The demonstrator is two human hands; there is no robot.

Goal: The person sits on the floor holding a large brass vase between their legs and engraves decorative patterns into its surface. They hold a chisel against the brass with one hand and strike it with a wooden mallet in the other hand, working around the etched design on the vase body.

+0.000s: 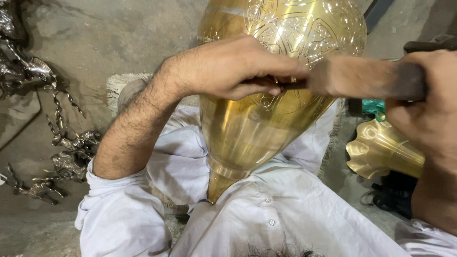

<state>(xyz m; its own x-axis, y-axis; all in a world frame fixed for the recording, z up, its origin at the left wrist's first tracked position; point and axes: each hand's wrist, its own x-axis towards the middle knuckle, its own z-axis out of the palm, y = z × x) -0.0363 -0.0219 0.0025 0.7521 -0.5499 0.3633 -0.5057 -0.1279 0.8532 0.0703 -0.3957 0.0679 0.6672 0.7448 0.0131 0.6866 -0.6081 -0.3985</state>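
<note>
While the left hand (238, 66) pinches a chisel (278, 84) against a partly engraved brass vase (247, 128), the right hand (428, 109) grips a hammer (366, 76); lower body bare.

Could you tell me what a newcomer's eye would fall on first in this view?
The large engraved brass vessel fills the centre, resting against the person's white-clad lap. The left hand presses a thin tool to it, and the right hand grips a wooden mallet at the right. Small metal animal figures lie at the left.
</note>
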